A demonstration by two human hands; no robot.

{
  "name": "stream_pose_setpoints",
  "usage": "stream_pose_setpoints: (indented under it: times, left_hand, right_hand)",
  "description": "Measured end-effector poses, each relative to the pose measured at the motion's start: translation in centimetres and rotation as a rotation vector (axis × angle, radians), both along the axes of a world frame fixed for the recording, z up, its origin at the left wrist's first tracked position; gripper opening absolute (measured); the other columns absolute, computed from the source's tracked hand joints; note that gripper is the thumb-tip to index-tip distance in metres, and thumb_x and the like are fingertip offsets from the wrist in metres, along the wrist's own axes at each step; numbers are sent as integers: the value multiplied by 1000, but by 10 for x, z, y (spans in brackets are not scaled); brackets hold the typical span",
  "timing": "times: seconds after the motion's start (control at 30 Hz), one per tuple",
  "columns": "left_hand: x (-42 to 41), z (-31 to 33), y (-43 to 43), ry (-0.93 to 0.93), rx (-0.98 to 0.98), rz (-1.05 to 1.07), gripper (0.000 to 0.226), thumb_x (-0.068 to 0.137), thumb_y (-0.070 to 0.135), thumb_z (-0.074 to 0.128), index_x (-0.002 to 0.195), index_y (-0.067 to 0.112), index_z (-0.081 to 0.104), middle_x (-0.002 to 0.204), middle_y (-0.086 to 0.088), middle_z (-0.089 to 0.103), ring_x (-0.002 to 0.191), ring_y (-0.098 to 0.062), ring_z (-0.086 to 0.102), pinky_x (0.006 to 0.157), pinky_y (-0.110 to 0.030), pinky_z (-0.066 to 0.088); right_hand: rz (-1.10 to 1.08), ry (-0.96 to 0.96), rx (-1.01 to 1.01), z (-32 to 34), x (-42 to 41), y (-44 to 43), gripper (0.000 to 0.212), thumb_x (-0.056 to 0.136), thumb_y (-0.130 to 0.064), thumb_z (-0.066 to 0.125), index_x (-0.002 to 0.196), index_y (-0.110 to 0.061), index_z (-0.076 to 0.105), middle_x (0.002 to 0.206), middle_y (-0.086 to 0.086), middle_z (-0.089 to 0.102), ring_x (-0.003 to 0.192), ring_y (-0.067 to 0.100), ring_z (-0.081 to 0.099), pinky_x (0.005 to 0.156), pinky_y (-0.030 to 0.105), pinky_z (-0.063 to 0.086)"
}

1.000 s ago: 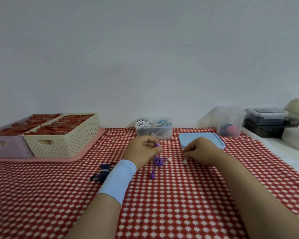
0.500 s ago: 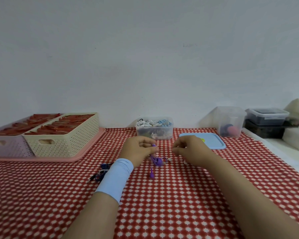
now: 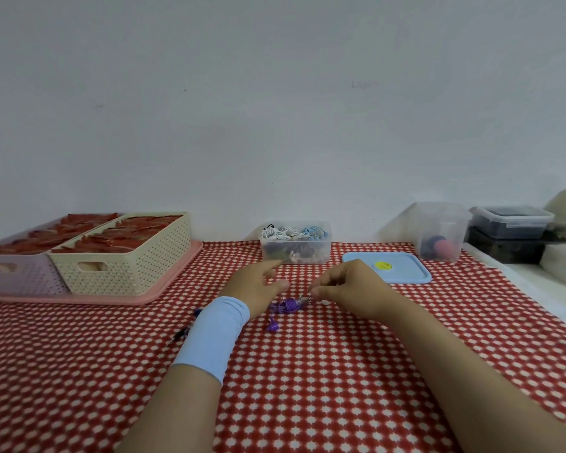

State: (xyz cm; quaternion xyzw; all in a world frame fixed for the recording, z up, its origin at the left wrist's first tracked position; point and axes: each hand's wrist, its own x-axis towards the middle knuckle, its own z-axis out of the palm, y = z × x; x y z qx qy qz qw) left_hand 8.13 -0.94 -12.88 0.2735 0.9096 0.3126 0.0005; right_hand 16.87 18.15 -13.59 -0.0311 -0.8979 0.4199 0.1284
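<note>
On the red-and-white checked tablecloth point(image 3: 307, 387), a coiled purple earphone cable point(image 3: 290, 305) lies between two hands. The left hand point(image 3: 255, 286), at its 10 o'clock, is loosely spread and empty. The right hand point(image 3: 350, 289), at 2 o'clock, pinches the cable's end. A clear plastic tub of cables point(image 3: 294, 251) stands beyond at 12 o'clock.

Saw matt woven cloth point(image 3: 324, 371) underneath. Found perforated matt plastic in the basket point(image 3: 134, 269), smooth pink plastic in the tray point(image 3: 177, 276). Noted clear glossy plastic in the tub point(image 3: 294, 253), smooth blue plastic in the lid point(image 3: 406, 273), shiny rubbery purple cord point(image 3: 288, 305), soft stretch fabric in the sleeve point(image 3: 213, 338).
</note>
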Motion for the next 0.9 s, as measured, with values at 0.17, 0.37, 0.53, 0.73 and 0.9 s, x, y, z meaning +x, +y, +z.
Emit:
stream_pose_setpoints:
  times: [0.17,0.37,0.53,0.73,0.9]
  left_hand:
    - [9,34,-20,-23,-175,-101,17,79,38,78,93,30,74,98,15,67,97,-7,61,83,-26,47]
    - [17,36,-18,-227,-509,-210,23,72,30,86,92,33,75,86,18,61,88,-8,61,93,-31,52]
    - [15,31,-15,-109,-251,-214,9,85,27,75,93,29,78,92,17,70,87,-1,62,79,-17,47]
    - [16,21,-4,-309,371,-230,10,91,19,68,100,15,70,75,-1,75,58,-11,64,53,-19,47]
    - [16,14,5,-684,817,-172,19,92,13,66,109,11,71,82,-4,71,58,-11,58,53,-19,51]
  right_hand:
    - [26,13,-45,2,0,-4,12,84,-19,81,95,-20,80,90,-10,76,78,-7,67,71,7,48]
    - [86,-4,-102,4,3,-9,9,87,-11,77,94,-6,80,71,-11,72,52,-9,58,55,5,42]
    - [46,22,-168,4,4,-9,5,86,-13,78,91,-13,80,73,-5,74,49,2,55,55,15,46]
    - [11,56,-428,7,7,-9,7,89,-13,74,92,-10,79,67,0,72,43,12,48,42,19,36]
    - [18,21,-601,7,4,-4,13,88,-19,75,98,-12,79,89,13,70,48,12,47,44,22,29]
